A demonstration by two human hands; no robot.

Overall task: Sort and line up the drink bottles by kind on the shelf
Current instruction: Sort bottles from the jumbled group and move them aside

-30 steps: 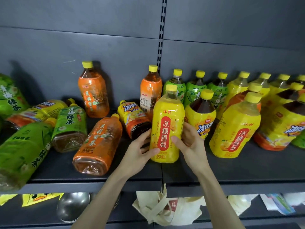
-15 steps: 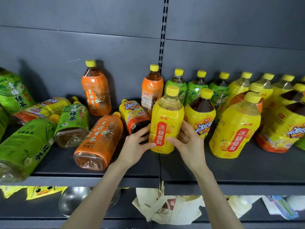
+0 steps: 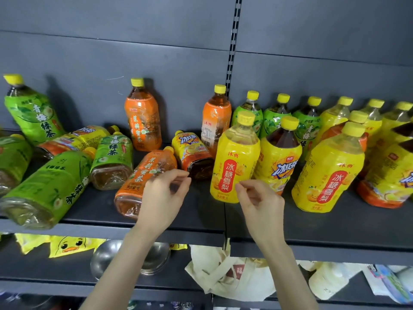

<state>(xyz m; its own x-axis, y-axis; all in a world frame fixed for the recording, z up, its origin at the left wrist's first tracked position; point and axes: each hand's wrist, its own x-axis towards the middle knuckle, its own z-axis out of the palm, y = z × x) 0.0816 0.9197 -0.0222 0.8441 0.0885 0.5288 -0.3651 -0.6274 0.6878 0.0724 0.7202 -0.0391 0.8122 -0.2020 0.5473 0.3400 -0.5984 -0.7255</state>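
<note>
Left hand (image 3: 165,195) and right hand (image 3: 261,204) loose, empty, flanking 1 upright yellow bottle (image 3: 234,166), 3 orange bottles (image 3: 143,121)

The left hand (image 3: 164,198) covers part of the lying orange bottle (image 3: 146,173) — far-right bottles (image 3: 400,182) run off-frame.

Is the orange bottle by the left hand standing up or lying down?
Lying down. The orange bottle rests on its side on the shelf, cap toward the back, beside the left hand.
</note>
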